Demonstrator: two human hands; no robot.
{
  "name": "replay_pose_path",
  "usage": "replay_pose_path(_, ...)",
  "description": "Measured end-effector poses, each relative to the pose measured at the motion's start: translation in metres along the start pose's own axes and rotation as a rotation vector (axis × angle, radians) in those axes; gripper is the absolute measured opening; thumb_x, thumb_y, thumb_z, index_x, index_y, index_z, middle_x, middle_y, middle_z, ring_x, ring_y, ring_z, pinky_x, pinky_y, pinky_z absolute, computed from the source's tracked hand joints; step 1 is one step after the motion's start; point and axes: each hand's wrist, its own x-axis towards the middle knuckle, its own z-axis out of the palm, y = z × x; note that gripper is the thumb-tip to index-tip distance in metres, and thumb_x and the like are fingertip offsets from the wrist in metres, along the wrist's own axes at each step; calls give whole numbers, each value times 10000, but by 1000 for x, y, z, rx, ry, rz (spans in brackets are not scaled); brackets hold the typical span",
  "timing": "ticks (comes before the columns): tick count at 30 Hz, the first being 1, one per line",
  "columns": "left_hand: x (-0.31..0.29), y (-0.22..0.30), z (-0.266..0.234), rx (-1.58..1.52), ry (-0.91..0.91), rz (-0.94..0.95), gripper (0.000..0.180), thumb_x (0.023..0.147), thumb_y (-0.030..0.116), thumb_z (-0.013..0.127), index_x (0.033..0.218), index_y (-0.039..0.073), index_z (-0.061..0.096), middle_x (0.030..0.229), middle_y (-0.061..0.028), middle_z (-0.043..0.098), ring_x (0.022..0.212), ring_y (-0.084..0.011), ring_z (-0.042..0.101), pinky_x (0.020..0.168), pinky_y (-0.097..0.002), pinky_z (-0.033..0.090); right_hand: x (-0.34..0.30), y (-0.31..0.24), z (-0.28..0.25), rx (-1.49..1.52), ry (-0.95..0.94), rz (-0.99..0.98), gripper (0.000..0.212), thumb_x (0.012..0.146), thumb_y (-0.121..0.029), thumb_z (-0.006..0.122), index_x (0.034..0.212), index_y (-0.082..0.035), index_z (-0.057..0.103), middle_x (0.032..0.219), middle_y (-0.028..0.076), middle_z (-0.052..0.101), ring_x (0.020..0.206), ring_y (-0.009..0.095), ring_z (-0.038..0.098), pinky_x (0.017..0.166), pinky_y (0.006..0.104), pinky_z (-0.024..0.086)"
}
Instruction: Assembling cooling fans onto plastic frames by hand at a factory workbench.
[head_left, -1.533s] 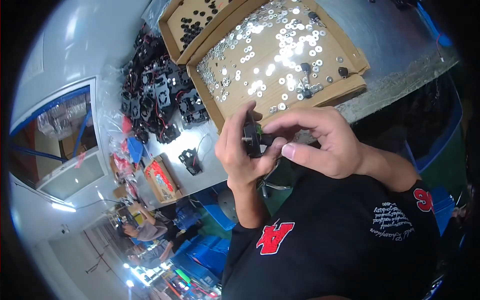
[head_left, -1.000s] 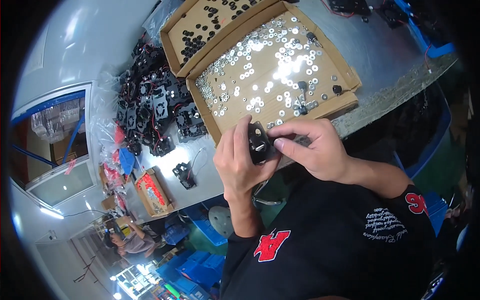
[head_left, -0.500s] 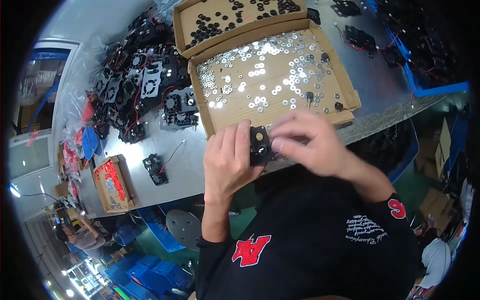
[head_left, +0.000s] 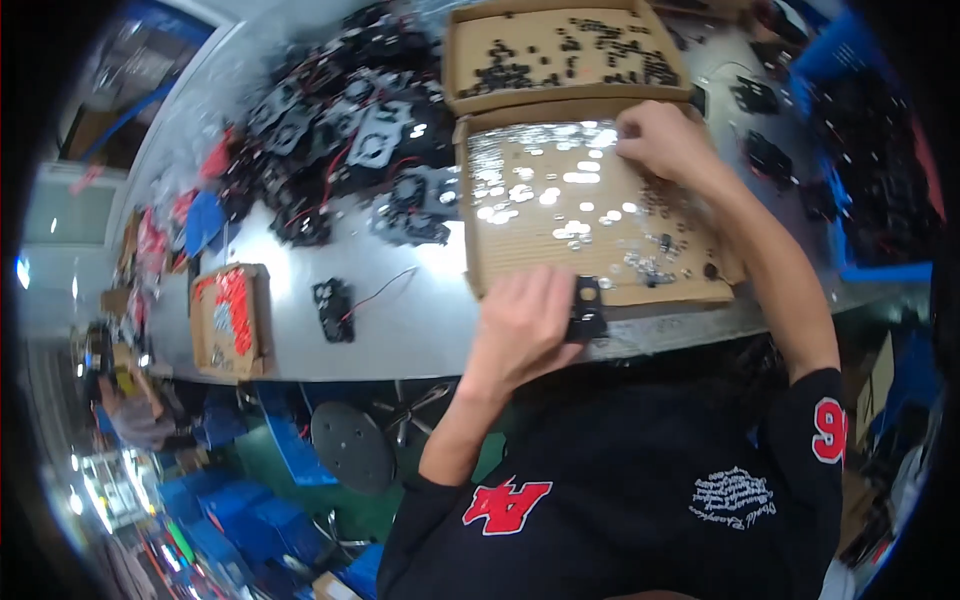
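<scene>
My left hand [head_left: 522, 328] is wrapped round a small black plastic part [head_left: 589, 310] with a round hole near its top. It holds the part at the near edge of a shallow cardboard tray [head_left: 535, 268]. Shiny washers [head_left: 577, 232] lie scattered over that tray. Deep in its far right corner is my right hand [head_left: 662, 142], fingers bent down and pressed together among the washers. What those fingertips grip, if anything, is hidden. A few dark knobbed pieces [head_left: 711, 271] sit at the tray's near right.
Behind stands a second cardboard tray [head_left: 560, 92] of black rings. Fan assemblies [head_left: 380, 135] are heaped at left. One wired black fan unit [head_left: 332, 310] lies beside a small box [head_left: 257, 360] of red pieces. A blue crate [head_left: 880, 270] stands at right; a person [head_left: 140, 410] is far left.
My right hand has left the black part and reached forward into the washer tray. My left hand still holds the part. The whole view has shifted, with the tray now further right.
</scene>
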Motion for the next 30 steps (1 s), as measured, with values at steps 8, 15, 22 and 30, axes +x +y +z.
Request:
replay_pose_path(8,11,7,3,74,-139,-8,615,594,345,859,1028,33,555,881,-88,546,824,-254,595,716,-365,476,-23,-8,-2,-20,137,-115,226,813,-180,699,898,29,685,776,155,703,707,256,680,673,355,525)
replay_pose_path(15,20,7,6,70,-56,-11,592,569,289,868,1010,37,563,874,-76,546,793,-245,590,697,-357,463,-133,-52,-10,918,-167,125,189,885,-78,712,1037,34,729,899,61,715,777,109,657,695,248,528)
replay_pose_path(22,24,12,14,98,-58,35,580,563,270,863,1004,45,559,847,-67,536,774,-227,587,663,-342,445,-160,-54,8,1058,-180,110,140,874,-36,731,999,26,746,943,57,706,856,103,640,773,239,497)
replay_pose_path(30,22,18,13,201,-68,27,550,563,263,834,988,45,562,836,-54,522,751,-211,567,650,-333,436,-159,-59,18,1123,-176,193,161,906,-79,717,1027,27,721,933,39,693,751,69,614,668,219,500)
